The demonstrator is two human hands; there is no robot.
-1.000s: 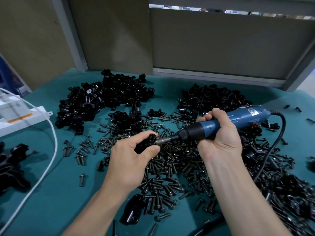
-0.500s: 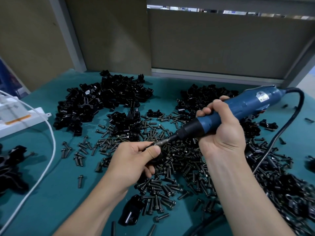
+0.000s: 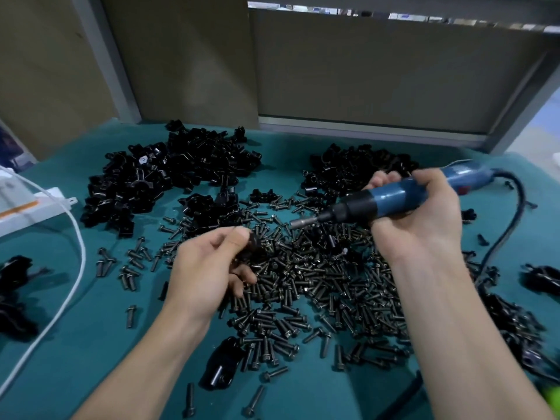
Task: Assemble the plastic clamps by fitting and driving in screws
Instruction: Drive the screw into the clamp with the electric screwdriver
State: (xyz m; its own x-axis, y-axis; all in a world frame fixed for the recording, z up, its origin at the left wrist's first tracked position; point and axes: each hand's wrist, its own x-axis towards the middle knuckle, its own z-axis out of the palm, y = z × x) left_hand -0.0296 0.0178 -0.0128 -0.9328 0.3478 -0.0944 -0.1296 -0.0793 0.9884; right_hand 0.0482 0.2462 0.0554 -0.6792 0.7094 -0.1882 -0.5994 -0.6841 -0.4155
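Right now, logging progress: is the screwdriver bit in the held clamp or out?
Out. The screwdriver bit ends clear of the clamp in the left hand; screws show between them.

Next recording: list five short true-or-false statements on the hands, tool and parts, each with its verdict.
1. The right hand holds a blue electric screwdriver. True.
2. The left hand pinches a black clamp. True.
3. The bit is seated in the clamp. False: the bit hangs apart from it, above the screws.
4. The screws sit in a tray. False: they lie loose on the teal table.
5. A white cable lies at the table's left. True.
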